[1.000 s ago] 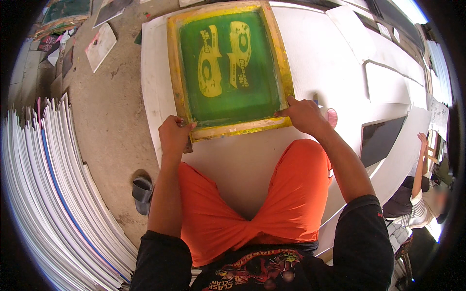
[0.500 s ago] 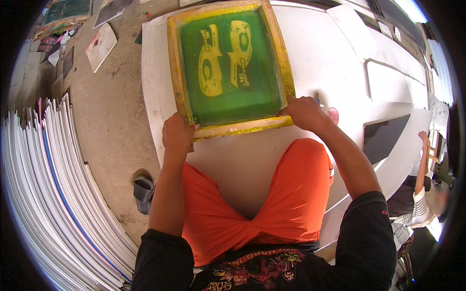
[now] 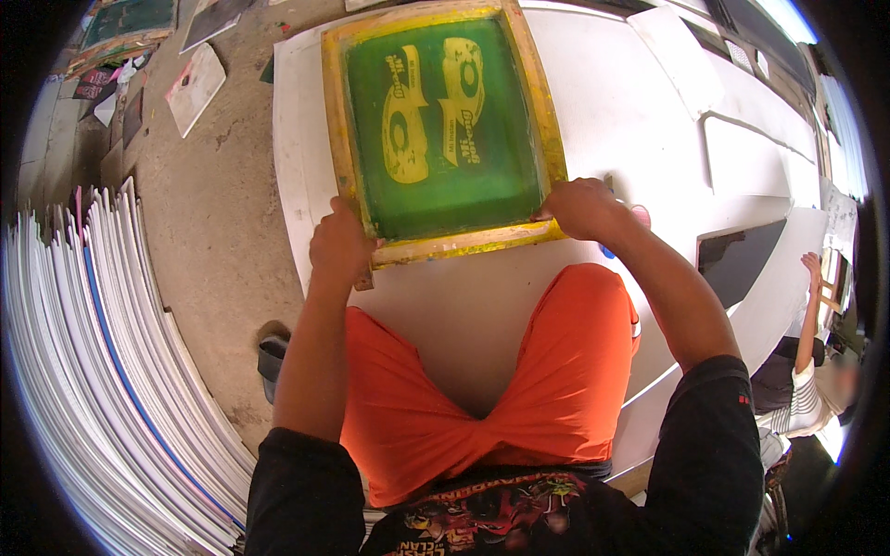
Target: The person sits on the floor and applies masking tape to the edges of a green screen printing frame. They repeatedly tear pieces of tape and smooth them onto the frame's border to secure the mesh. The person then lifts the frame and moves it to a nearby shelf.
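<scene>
Has hold of the near left corner of a wooden-framed screen-printing screen [image 3: 436, 134] with the left grip [image 3: 339, 243], closed with fingers curled over the wood. Clasps the near right corner with the right grip [image 3: 582, 209], bent closed around the rail; cannot tell how far the fingertips reach underneath. Shows, inside yellow-stained rails [image 3: 341, 111], green mesh [image 3: 436, 208] bearing two yellow curved motifs [image 3: 404, 165] with lettering, set side by side and turned opposite ways. Lies beyond the knees, over a white surface [image 3: 612, 102]; cannot tell whether flat against it or slightly raised.

Has a roll with a pinkish end [image 3: 641, 216] just beside the right grip, partly covered by the forearm. Wears orange trousers [image 3: 482, 398], with knees apart below the near rail, and a black printed T-shirt [image 3: 311, 491]. Has a dark rectangular panel [image 3: 742, 264] farther right, near white boards [image 3: 756, 157]. Has a dark sandal [image 3: 269, 363], partly hidden by the left forearm, on the concrete floor [image 3: 209, 213], and a large stack of white sheets [image 3: 102, 371] farther left. Shares the space with a co-worker [image 3: 805, 398] at the far right, with one arm extended.
</scene>
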A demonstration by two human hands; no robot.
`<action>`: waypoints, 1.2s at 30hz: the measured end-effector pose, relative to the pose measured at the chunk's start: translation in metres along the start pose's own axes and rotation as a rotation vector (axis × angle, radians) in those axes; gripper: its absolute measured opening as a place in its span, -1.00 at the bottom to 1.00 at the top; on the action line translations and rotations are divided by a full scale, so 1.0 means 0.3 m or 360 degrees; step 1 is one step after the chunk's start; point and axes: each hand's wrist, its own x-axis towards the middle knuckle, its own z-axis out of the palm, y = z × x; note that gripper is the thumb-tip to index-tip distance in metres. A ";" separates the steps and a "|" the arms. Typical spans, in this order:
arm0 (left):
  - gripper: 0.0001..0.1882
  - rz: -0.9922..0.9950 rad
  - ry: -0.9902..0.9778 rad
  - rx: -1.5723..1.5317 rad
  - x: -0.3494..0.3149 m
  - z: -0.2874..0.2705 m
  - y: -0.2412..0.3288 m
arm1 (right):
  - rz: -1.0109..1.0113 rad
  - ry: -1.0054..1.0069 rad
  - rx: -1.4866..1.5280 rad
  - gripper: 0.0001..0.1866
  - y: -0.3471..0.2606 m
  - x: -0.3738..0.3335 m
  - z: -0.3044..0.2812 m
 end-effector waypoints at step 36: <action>-0.54 0.1105 0.0069 0.0069 -0.107 0.142 -0.002 | -0.0173 0.0974 0.0535 -0.63 -0.572 0.138 0.127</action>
